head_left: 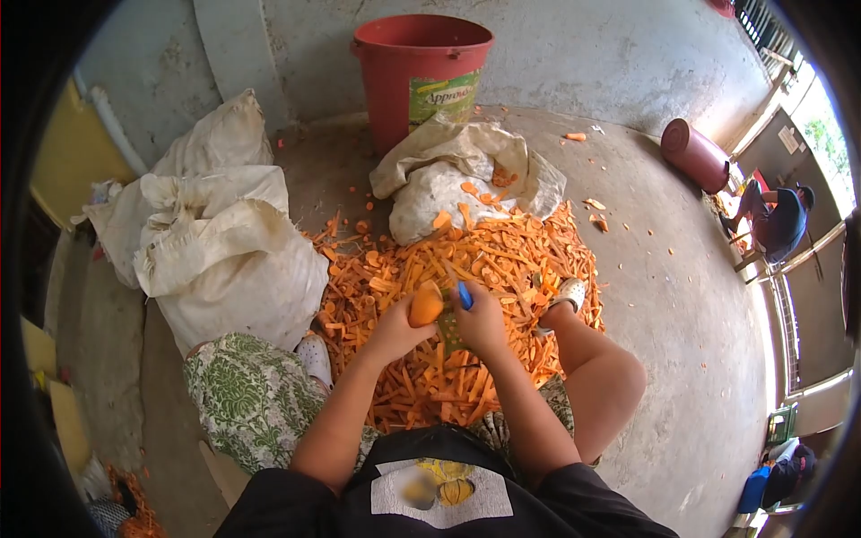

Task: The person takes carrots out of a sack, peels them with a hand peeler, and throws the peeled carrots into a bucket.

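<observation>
A carrot [426, 307] stands out in front of the person's body, held above a spread of cut orange pieces, its thick rounded end tilted upward. The left hand [393, 332] has its fingers curled closely around it. Just beside it, the right hand [484, 323] is closed in a fist on a blue-handled tool [465, 295]; the tool's working end is too small to make out clearly. The 2 hands are near each other.

Below both, a broad pile of carrot pieces [408, 381], made of strips and some round slices, lies on the concrete floor [682, 359] between the person's legs. A pale shoe [314, 359] is at its left edge, and the other pale shoe [571, 291] rests against its right side. Green-and-white patterned cloth [247, 394] covers the left leg, while the right shin is bare.

At the far side of the pile, a rumpled whitish sack [426, 202] lies with several orange pieces on it. Behind that, a tall red bin [384, 99] with a green and yellow label stands upright near the wall [574, 58]. To the left, 2 more whitish sacks [242, 278] slump together. Well apart on the right, a dark red barrel [701, 161] lies tipped over, near a seated person in a blue top [782, 231].
</observation>
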`<act>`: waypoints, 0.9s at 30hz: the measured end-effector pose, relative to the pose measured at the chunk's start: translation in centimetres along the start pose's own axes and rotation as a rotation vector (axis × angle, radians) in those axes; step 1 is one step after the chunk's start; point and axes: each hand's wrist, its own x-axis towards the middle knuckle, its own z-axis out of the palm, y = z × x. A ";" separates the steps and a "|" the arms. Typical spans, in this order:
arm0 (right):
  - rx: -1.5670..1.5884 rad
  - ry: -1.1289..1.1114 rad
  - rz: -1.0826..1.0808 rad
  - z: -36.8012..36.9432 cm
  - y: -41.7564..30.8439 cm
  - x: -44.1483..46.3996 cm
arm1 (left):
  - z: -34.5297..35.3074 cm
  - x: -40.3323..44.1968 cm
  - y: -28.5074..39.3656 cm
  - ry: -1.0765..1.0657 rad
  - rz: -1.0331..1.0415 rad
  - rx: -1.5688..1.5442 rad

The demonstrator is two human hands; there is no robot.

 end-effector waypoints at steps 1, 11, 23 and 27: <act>0.000 -0.001 0.001 -0.5 0.1 -0.2 | -0.2 0.1 0.3 0.025 -0.014 0.018; -0.302 -0.274 -0.120 -1.2 -0.7 -1.3 | -0.4 0.2 0.3 0.017 -0.031 0.003; -0.250 -0.289 0.344 -0.1 10.7 3.5 | -1.0 -2.1 4.6 -0.381 0.258 0.014; -0.350 -0.234 0.436 -0.9 11.4 4.5 | -1.8 -1.6 3.0 -0.316 0.112 0.087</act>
